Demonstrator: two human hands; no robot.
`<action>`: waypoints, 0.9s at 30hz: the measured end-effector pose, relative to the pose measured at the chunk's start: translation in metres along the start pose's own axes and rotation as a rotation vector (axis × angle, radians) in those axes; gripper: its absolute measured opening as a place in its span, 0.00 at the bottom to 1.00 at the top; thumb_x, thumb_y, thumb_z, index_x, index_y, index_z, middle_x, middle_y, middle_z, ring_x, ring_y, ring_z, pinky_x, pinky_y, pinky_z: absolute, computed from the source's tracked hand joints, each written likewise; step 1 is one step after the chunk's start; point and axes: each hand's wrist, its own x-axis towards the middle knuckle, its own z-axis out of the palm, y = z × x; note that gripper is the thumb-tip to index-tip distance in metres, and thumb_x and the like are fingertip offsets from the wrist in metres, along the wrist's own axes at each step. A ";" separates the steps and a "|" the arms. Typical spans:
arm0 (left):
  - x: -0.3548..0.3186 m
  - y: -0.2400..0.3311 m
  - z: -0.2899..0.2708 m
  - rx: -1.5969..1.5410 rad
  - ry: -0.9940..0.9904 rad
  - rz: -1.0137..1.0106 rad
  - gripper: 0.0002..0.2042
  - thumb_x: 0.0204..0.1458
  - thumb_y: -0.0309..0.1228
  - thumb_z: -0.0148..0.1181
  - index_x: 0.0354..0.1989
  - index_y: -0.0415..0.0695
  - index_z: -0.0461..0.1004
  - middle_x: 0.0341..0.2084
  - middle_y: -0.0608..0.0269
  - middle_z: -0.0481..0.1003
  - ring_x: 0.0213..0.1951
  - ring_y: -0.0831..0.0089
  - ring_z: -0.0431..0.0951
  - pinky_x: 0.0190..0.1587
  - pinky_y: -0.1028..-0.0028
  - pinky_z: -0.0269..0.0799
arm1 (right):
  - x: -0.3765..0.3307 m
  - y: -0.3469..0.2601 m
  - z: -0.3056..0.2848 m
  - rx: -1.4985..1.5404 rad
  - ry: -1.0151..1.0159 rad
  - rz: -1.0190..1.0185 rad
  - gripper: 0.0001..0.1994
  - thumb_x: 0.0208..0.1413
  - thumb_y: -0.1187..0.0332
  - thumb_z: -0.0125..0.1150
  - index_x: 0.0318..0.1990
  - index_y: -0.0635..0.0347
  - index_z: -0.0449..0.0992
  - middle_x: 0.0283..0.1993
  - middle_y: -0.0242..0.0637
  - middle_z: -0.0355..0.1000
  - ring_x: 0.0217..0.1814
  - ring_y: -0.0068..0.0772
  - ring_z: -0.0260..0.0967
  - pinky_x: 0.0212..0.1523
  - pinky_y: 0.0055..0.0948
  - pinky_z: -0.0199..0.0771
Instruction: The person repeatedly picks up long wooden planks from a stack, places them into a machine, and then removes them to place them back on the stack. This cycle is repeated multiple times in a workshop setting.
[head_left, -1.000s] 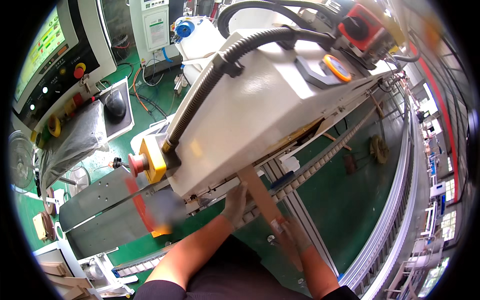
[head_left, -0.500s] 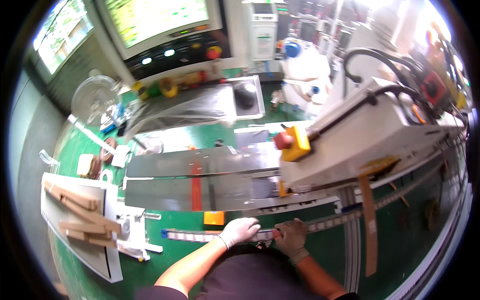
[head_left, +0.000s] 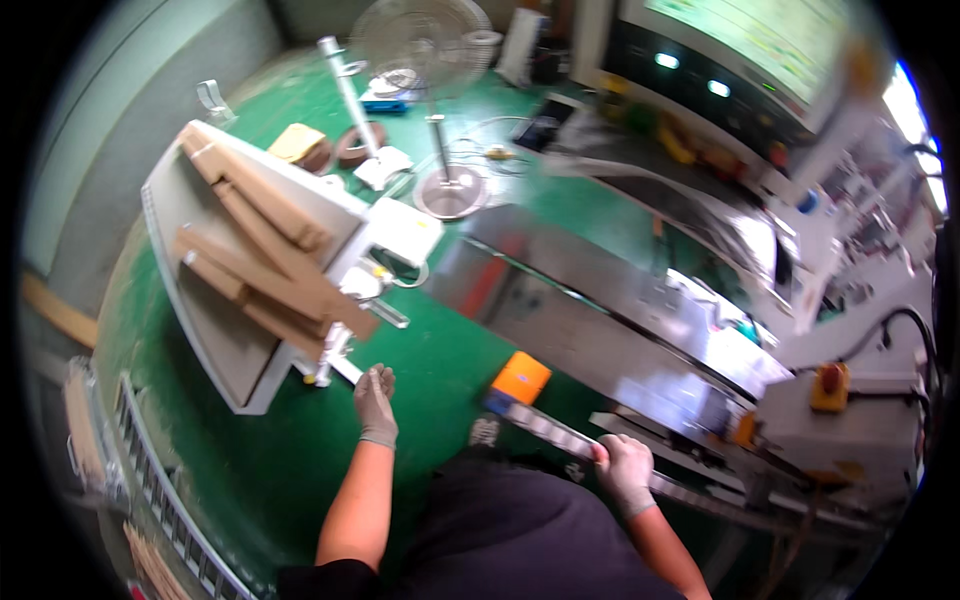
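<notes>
I am seeing the long metal strip lying near the bottom centre-right, running from the orange block down and rightward along the near edge of the steel conveyor bed. My right hand, gloved, is closing around this strip with the fingers curled over it, gripping it at mid-length. My left hand, also gloved, is hanging in the air to the left, fingers loosely half-curled and holding nothing; it is sitting just near the lower corner of the tilted grey tray. That tray is carrying several brown cardboard pieces stacked across it. Farther away, a pedestal fan is standing on the green floor. At far right, a grey machine housing with a red button on a yellow box is showing.
</notes>
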 end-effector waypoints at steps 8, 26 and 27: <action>0.105 0.086 -0.087 -0.352 0.334 0.048 0.27 0.70 0.55 0.50 0.60 0.43 0.71 0.47 0.61 0.76 0.50 0.71 0.76 0.54 0.62 0.71 | 0.063 -0.113 0.026 0.224 0.058 -0.095 0.13 0.59 0.54 0.66 0.33 0.53 0.82 0.30 0.41 0.77 0.37 0.52 0.77 0.40 0.51 0.73; 0.390 0.207 -0.203 -0.067 0.208 -0.090 0.31 0.73 0.51 0.34 0.79 0.48 0.59 0.76 0.59 0.61 0.75 0.56 0.60 0.76 0.55 0.54 | 0.086 -0.107 0.028 0.117 -0.193 -0.016 0.23 0.67 0.44 0.56 0.36 0.56 0.82 0.37 0.42 0.79 0.43 0.49 0.79 0.46 0.48 0.77; 0.413 0.203 -0.224 -0.063 0.201 -0.026 0.31 0.73 0.51 0.34 0.79 0.48 0.58 0.76 0.59 0.60 0.75 0.57 0.60 0.76 0.56 0.54 | 0.086 -0.108 0.025 0.124 -0.209 -0.019 0.23 0.67 0.44 0.55 0.36 0.55 0.81 0.37 0.41 0.79 0.43 0.49 0.79 0.46 0.48 0.77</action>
